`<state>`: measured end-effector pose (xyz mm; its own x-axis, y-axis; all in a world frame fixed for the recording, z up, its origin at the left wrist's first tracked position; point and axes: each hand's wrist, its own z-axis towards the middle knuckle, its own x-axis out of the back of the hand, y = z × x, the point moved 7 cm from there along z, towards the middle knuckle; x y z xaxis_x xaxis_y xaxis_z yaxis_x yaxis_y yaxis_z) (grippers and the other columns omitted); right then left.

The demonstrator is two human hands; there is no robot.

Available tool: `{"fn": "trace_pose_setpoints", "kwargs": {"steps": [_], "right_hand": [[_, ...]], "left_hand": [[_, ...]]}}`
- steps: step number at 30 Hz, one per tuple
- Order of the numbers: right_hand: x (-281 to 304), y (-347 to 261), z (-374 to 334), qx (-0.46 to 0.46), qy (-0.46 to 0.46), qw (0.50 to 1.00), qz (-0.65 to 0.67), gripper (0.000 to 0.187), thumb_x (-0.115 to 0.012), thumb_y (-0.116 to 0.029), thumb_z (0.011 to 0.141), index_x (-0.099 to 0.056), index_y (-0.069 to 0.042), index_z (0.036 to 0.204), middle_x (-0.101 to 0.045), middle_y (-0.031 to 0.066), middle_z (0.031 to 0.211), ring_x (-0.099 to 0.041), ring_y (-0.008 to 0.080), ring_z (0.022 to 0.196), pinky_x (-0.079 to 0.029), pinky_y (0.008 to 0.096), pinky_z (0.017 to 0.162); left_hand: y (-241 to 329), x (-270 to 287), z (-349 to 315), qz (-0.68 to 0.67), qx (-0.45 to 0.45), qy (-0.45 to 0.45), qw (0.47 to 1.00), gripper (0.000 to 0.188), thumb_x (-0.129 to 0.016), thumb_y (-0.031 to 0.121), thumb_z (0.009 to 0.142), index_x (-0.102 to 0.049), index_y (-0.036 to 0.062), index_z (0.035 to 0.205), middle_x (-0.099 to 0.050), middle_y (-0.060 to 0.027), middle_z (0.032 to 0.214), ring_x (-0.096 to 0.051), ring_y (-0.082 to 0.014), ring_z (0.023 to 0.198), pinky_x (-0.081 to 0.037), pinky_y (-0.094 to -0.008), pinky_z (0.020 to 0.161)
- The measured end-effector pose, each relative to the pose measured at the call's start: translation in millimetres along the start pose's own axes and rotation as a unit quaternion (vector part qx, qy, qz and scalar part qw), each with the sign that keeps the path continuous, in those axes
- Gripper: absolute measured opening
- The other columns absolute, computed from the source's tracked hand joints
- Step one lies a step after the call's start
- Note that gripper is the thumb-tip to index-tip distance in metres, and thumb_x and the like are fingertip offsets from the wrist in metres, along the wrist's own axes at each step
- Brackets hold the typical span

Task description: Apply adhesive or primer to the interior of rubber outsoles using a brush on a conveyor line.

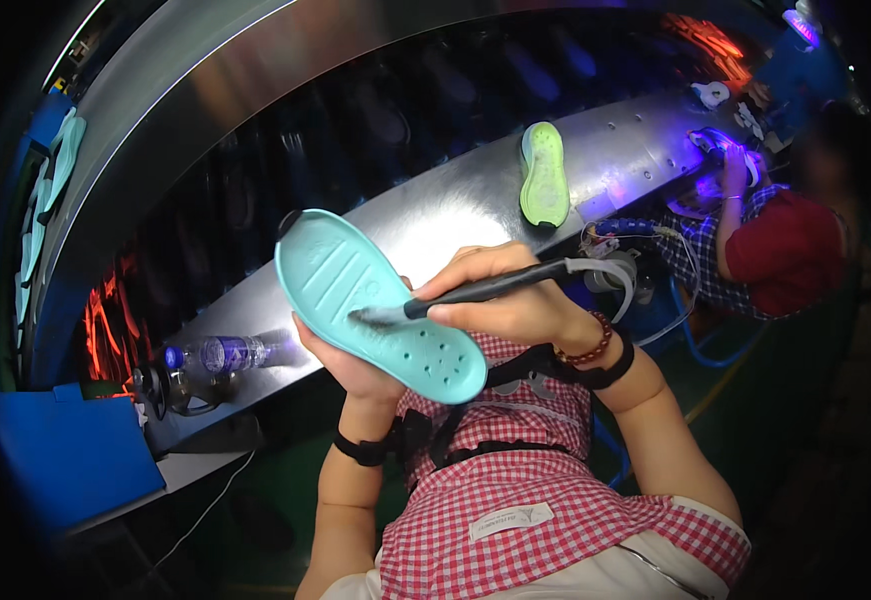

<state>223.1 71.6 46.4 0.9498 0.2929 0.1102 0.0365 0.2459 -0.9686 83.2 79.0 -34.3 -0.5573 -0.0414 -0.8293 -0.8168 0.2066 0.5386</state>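
Observation:
A turquoise shoe sole point(330, 265) is tilted in front of me, its ribbed, hole-dotted face turned up. Beneath its near edge, my left hand point(350, 365) grips it from below, with most of the fingers hidden behind it. My right hand point(505, 300) is closed round a black-handled brush point(495, 285) fed by a pale tube. The brush's light bristles point(380, 316) touch the middle of the sole. A dark spot point(290, 222) shows at the sole's far tip. Farther off, a yellow-green sole point(545, 175) lies on the metal ledge.
A metal ledge point(425, 205) curves along a dark conveyor point(375, 120) carrying several soles. At left are a plastic bottle point(230, 353), a blue box point(80, 455) and more turquoise soles point(60, 165). A co-worker in a red top point(785, 240) works at right under violet light. Red glow shows at both conveyor ends.

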Motion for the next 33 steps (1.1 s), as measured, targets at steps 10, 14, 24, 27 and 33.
{"fn": "trace_pose_setpoints", "kwargs": {"steps": [10, 14, 24, 27, 33], "right_hand": [[-12.3, -3.2, -17.2, 0.088, -0.104, 0.990, -0.024, 0.022, -0.070, -0.004, 0.070, -0.067, -0.004, 0.091, -0.067, 0.0093, 0.085, -0.061, 0.0176, 0.076, -0.048, 0.0274, 0.070], [-15.8, -17.3, -31.2, 0.142, -0.164, 0.975, 0.043, 0.021, -0.070, -0.004, 0.070, -0.067, -0.003, 0.091, -0.065, 0.0113, 0.086, -0.062, 0.0178, 0.080, -0.048, 0.0261, 0.074], [-4.5, 19.4, -25.6, -0.001, -0.075, 0.978, 0.195, 0.021, -0.067, -0.002, 0.073, -0.065, 0.000, 0.094, -0.066, 0.0114, 0.089, -0.063, 0.0155, 0.080, -0.050, 0.0252, 0.074], [-11.9, 32.1, -30.3, -0.070, -0.030, 0.949, 0.307, 0.020, -0.065, -0.002, 0.076, -0.063, 0.002, 0.096, -0.066, 0.0112, 0.090, -0.062, 0.0152, 0.083, -0.050, 0.0246, 0.075], [-22.2, 14.1, -31.9, -0.063, -0.050, 0.986, 0.145, 0.021, -0.066, -0.003, 0.075, -0.065, 0.000, 0.096, -0.066, 0.0103, 0.089, -0.061, 0.0109, 0.080, -0.050, 0.0223, 0.072]], "left_hand": [[39.2, 0.4, 4.7, -0.014, -0.133, -0.006, 0.991, 0.086, -0.013, 0.073, 0.078, -0.047, 0.0063, 0.119, -0.056, -0.0200, 0.089, -0.057, -0.0303, 0.074, -0.049, -0.0410, 0.068], [53.3, -16.1, 0.2, -0.034, -0.145, -0.088, 0.985, 0.088, -0.015, 0.075, 0.076, -0.042, 0.0079, 0.125, -0.054, -0.0198, 0.092, -0.057, -0.0301, 0.075, -0.048, -0.0420, 0.071], [57.3, -24.6, -1.2, 0.009, -0.139, -0.147, 0.979, 0.083, -0.019, 0.072, 0.079, -0.040, 0.0072, 0.127, -0.053, -0.0210, 0.100, -0.055, -0.0316, 0.084, -0.046, -0.0431, 0.076], [49.2, -34.7, -3.3, -0.045, -0.083, -0.108, 0.990, 0.081, -0.025, 0.069, 0.081, -0.036, 0.0063, 0.131, -0.048, -0.0223, 0.114, -0.053, -0.0348, 0.097, -0.043, -0.0455, 0.086], [8.4, -12.3, -16.5, -0.122, 0.052, -0.144, 0.981, 0.065, -0.033, 0.051, 0.088, -0.033, 0.0037, 0.133, -0.044, -0.0223, 0.126, -0.050, -0.0377, 0.108, -0.040, -0.0492, 0.093]]}}
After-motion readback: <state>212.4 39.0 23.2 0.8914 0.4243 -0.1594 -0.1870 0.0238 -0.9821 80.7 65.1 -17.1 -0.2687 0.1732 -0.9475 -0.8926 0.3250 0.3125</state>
